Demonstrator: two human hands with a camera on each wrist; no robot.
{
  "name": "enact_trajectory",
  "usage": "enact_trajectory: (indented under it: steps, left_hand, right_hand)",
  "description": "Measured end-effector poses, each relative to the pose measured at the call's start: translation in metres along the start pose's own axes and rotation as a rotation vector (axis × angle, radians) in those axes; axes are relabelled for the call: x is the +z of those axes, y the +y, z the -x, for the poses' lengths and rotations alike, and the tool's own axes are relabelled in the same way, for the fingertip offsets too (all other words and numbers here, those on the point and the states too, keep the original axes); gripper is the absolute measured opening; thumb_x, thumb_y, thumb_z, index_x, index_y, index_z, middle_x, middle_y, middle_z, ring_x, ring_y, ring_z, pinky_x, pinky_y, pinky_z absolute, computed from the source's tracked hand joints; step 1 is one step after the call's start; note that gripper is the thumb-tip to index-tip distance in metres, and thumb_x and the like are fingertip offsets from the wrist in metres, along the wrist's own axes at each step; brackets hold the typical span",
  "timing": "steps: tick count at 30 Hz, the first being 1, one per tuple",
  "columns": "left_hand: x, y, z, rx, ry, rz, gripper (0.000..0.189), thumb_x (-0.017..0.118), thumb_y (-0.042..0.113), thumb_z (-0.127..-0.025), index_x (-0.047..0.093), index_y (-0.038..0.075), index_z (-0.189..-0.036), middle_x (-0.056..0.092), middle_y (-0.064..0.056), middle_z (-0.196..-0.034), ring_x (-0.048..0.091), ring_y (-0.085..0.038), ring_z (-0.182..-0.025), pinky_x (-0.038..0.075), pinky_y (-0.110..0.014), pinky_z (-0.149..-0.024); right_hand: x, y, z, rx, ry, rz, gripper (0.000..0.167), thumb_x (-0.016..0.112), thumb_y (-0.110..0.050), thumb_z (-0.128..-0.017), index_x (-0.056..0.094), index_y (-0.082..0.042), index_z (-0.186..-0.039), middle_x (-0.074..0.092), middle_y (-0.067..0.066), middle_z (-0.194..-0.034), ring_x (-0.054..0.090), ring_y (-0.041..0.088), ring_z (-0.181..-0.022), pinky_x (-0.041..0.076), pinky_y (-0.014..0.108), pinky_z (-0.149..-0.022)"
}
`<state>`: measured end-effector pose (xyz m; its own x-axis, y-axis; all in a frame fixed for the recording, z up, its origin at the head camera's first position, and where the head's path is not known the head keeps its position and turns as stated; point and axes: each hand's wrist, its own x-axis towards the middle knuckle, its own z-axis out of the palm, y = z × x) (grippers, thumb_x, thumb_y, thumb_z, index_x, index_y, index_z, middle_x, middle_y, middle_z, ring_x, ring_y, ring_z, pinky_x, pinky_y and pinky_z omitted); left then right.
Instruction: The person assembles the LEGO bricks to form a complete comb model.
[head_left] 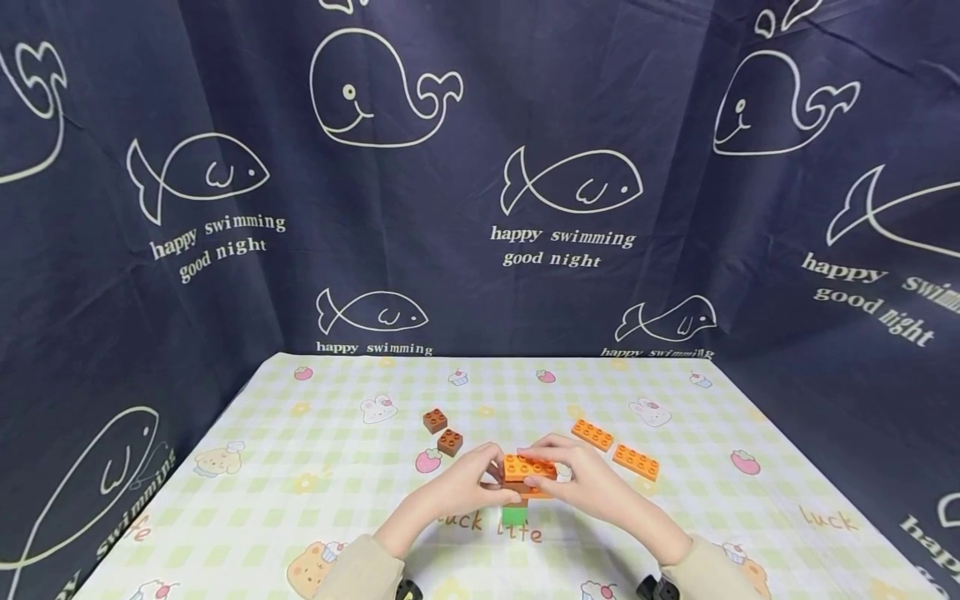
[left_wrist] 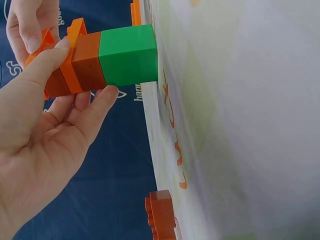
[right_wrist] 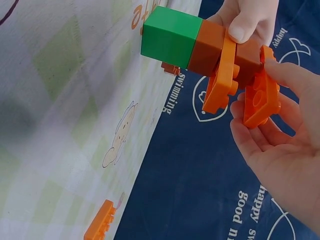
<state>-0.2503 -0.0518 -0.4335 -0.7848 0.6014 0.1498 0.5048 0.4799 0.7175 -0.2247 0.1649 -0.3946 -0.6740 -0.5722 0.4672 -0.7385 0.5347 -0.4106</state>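
Observation:
A stack of toy bricks stands upright on the table: a green brick (left_wrist: 128, 56) lowest, a brown brick (left_wrist: 89, 60), a long orange brick (right_wrist: 219, 89), then a second brown brick (right_wrist: 247, 60). My left hand (head_left: 468, 485) holds the stack from the left, thumb at its upper bricks and a fingertip at the green one. Between thumb and fingers, my right hand (head_left: 576, 473) pinches another long orange brick (head_left: 529, 468), studs up, at the stack's top. That brick overhangs to the right and looks slightly tilted in the right wrist view.
Two loose brown bricks (head_left: 450, 442) lie beyond the left hand. Beyond the right hand are two long orange bricks (head_left: 636, 462). A checked, printed cloth (head_left: 300, 433) covers the table, and a dark blue curtain (head_left: 465, 217) hangs behind it and at both sides.

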Motion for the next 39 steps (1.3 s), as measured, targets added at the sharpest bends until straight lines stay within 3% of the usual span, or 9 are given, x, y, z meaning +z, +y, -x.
enact_trajectory:
  steps: [23, 32, 39]
  left_hand:
    - [-0.0006, 0.0024, 0.0003, -0.01, -0.002, 0.012, 0.027, 0.069, 0.033, -0.085, 0.05, 0.017, -0.092, 0.053, 0.008, -0.092, 0.054, -0.004, -0.087, 0.051, -0.015, -0.076]
    - [-0.0002, 0.0003, -0.0003, -0.006, -0.006, 0.013, 0.028, 0.069, 0.035, -0.084, 0.049, 0.017, -0.092, 0.053, 0.008, -0.093, 0.055, -0.005, -0.089, 0.051, -0.015, -0.077]
    - [0.0004, -0.0006, 0.0002, 0.007, -0.001, 0.022, 0.028, 0.07, 0.033, -0.084, 0.049, 0.017, -0.091, 0.053, 0.008, -0.093, 0.055, -0.005, -0.088, 0.052, -0.015, -0.076]
  right_hand:
    - [-0.0034, 0.0024, 0.0012, -0.028, -0.021, 0.005, 0.031, 0.067, -0.023, -0.087, 0.068, -0.007, -0.113, 0.065, -0.002, -0.103, 0.06, 0.013, -0.094, 0.053, 0.026, -0.078]
    - [-0.0062, 0.0035, -0.0022, -0.004, -0.092, -0.017, 0.031, 0.067, -0.02, -0.086, 0.067, -0.009, -0.115, 0.063, -0.003, -0.101, 0.057, 0.01, -0.092, 0.053, 0.028, -0.076]
    - [-0.0093, 0.0026, -0.0063, 0.0, -0.146, -0.062, 0.033, 0.068, -0.021, -0.085, 0.067, -0.006, -0.115, 0.062, -0.003, -0.097, 0.052, 0.004, -0.082, 0.05, 0.021, -0.067]
